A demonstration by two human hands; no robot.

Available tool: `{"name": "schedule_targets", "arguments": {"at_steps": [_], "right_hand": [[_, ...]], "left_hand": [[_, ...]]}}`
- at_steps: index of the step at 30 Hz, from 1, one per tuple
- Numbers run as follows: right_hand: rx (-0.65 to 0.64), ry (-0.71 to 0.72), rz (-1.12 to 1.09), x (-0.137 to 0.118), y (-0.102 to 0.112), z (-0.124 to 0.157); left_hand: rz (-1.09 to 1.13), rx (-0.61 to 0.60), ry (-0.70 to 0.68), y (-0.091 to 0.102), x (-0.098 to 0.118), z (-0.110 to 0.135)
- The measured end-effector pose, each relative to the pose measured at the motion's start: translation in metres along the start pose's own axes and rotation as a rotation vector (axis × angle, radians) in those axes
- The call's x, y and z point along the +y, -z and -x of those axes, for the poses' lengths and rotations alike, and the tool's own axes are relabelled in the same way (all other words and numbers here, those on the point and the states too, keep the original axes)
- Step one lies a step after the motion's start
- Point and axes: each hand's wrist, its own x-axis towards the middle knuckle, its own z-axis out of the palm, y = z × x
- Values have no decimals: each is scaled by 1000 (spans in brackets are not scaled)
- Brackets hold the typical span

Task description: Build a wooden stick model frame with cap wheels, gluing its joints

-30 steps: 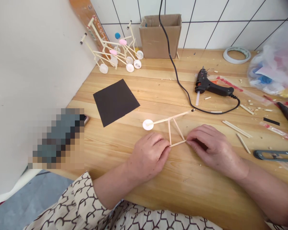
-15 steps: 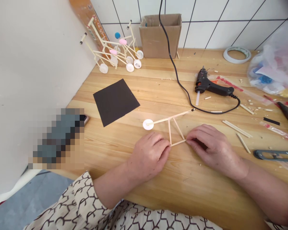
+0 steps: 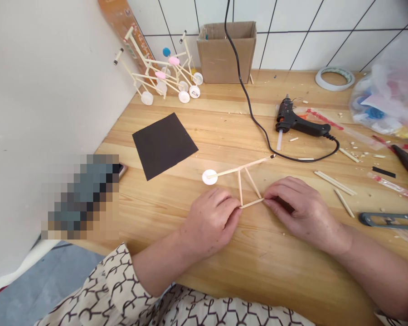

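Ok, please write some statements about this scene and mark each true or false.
1. The left hand and right hand touch the stick frame. True.
2. The glue gun lies on the table. True.
3. The right hand holds the glue gun. False: that hand pinches the frame.
4. A white disc is attached to the frame. True.
5. The black sheet lies right of the glue gun. False: the black sheet lies left of it.

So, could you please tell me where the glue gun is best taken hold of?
I'd take the glue gun by its black handle, coming from the near side with the right hand, once free. The handle stretches rightward while the nozzle points toward the tiled wall, so fingers there should avoid the nozzle and the glue stick jutting out behind.
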Motion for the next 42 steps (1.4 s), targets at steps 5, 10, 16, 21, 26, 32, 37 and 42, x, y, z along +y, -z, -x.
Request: {"name": "schedule_targets", "arguments": {"at_steps": [5, 10, 16, 21, 26, 32, 37, 42], "right_hand": [[0, -3, -6, 0, 0, 0], [-3, -5, 2, 0, 0, 0], [-3, -9, 4, 0, 0, 0], [-4, -9, 7, 0, 0, 0], [-1, -14, 1, 0, 0, 0], [4, -7, -6, 0, 0, 0], [0, -10, -11, 0, 0, 0], [-1, -9, -15, 0, 0, 0]], "left_hand": [[5, 2, 7, 0, 0, 0], [-3, 1, -7, 0, 0, 0], [-18, 13, -15, -1, 0, 0], [-20, 9, -14, 0, 0, -1], [-22, 3, -11, -1, 0, 0], [-4, 7, -6, -1, -1, 0], [10, 6, 3, -1, -1, 1], [12, 5, 4, -1, 0, 1]]}}
